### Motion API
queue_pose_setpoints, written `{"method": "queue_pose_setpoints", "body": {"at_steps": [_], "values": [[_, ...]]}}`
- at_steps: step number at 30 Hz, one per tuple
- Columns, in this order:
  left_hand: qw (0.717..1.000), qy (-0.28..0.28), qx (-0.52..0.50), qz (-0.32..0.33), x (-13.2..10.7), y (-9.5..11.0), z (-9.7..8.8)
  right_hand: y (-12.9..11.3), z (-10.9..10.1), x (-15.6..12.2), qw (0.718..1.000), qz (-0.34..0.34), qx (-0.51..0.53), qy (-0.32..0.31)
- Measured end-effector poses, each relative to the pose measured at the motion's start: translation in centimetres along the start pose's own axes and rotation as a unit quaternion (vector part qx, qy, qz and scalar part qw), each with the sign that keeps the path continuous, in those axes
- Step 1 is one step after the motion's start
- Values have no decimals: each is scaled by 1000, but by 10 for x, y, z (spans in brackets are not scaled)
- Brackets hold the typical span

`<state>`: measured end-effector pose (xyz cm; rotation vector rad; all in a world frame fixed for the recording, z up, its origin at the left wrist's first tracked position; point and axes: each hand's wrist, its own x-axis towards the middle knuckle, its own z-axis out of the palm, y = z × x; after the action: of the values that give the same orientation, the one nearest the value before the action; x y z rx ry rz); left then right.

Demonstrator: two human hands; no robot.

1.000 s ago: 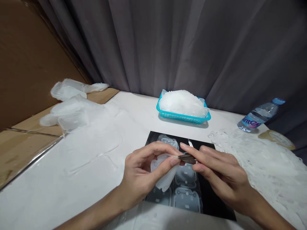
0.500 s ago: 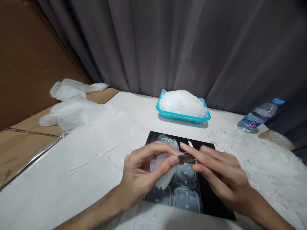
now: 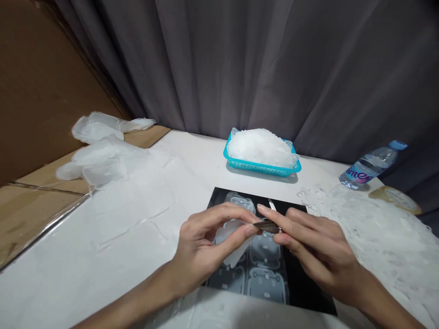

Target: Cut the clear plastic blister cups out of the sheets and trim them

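Between thumb and fingers, my left hand (image 3: 209,246) pinches a thin, translucent, milky sheet piece (image 3: 236,256) that looks like soft plastic or silicone. My right hand (image 3: 315,249) grips small metal scissors (image 3: 267,226), whose dark pointed blades reach the piece's edge at my left fingertips. The handles are mostly hidden in my right hand. Both hands are above a black mat (image 3: 302,283) bearing clear moulded sheets (image 3: 265,285) with rounded-square shapes. A slim white-and-metal object (image 3: 271,204) shows partly behind my right fingers.
A turquoise basket (image 3: 262,169) heaped with white translucent pieces stands at the back. To the right are a pile of translucent scraps (image 3: 384,237), a water bottle (image 3: 368,167) and a tape roll (image 3: 398,199). More translucent pieces (image 3: 106,160) lie left, partly on cardboard (image 3: 44,201).
The milky piece has shifted slightly within my left fingers, and the scissors' blades have moved a little left against its edge. Otherwise both hands stay nearly in place.
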<state>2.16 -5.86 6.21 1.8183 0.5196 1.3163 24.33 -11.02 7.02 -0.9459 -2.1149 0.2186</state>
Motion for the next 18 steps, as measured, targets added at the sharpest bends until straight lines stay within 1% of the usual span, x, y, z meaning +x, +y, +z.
{"method": "queue_pose_setpoints", "body": {"at_steps": [5,12,18], "values": [[1000,0,-2,-24,1,0,-2,2,-6,0,1000,-3,-4,-8],[1000,-10,13,17,2,1,-7,4,-12,0,1000,3,4,-23],[999,-12,3,30,3,2,-5,4,-11,0,999,-2,12,-31]]}}
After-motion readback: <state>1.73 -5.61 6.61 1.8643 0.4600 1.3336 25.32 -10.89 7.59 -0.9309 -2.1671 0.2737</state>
